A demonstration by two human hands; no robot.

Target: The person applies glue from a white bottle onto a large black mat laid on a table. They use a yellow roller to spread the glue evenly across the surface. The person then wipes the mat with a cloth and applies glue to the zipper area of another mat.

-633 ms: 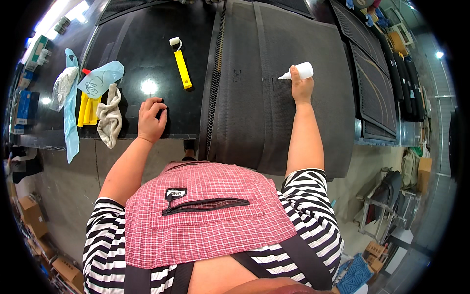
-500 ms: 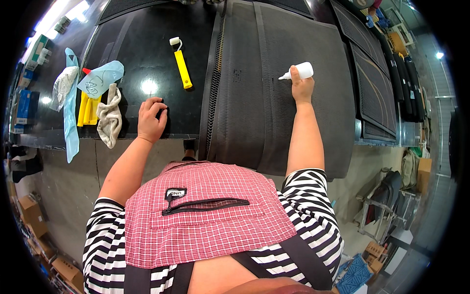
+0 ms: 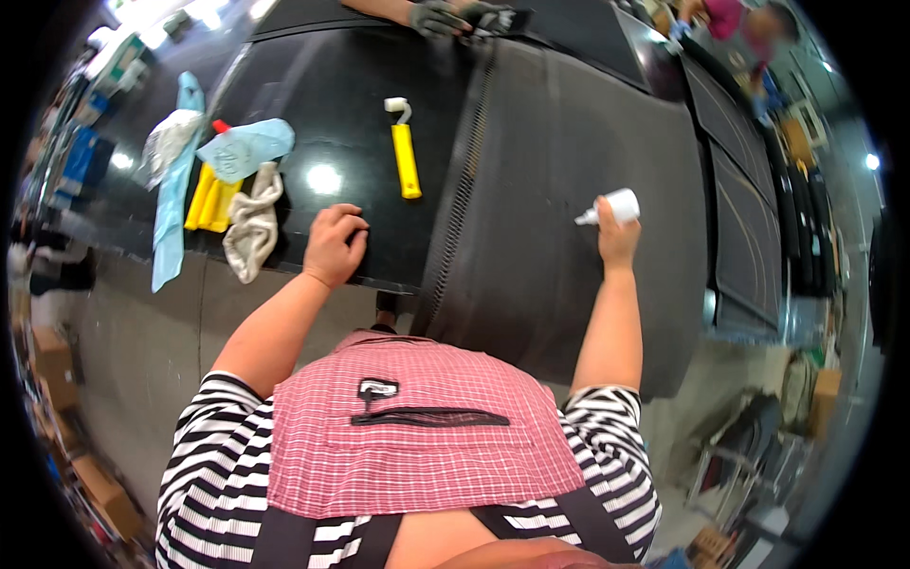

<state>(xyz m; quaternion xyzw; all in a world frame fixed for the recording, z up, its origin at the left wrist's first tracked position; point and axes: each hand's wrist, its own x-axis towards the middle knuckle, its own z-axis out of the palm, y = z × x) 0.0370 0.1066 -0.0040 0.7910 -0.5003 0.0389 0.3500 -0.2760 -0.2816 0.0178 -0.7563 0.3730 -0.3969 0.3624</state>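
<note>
My right hand (image 3: 618, 242) is closed around a white squeeze bottle (image 3: 623, 205). Its narrow nozzle points left, above a large dark textured mat (image 3: 559, 284) whose left side carries a zipper-like toothed strip (image 3: 460, 199). Near the front edge of the black table (image 3: 370, 256), my left hand (image 3: 334, 245) rests with fingers loosely bent, thumb apart, nothing in it. Beyond that hand lies a small roller with a yellow handle (image 3: 406, 161) and a white head.
Left of my left hand lie a crumpled beige cloth glove (image 3: 252, 223), a yellow item (image 3: 214, 199), light blue plastic (image 3: 248, 147) and a clear bag (image 3: 173, 142). Another person's gloved hands (image 3: 460, 19) are at the far edge. More dark mats (image 3: 744, 218) lie to the right.
The whole view has shifted, so the table and mat sit lower and further right. A co-worker's gloved hands show more fully at the far edge. My right hand still grips the bottle.
</note>
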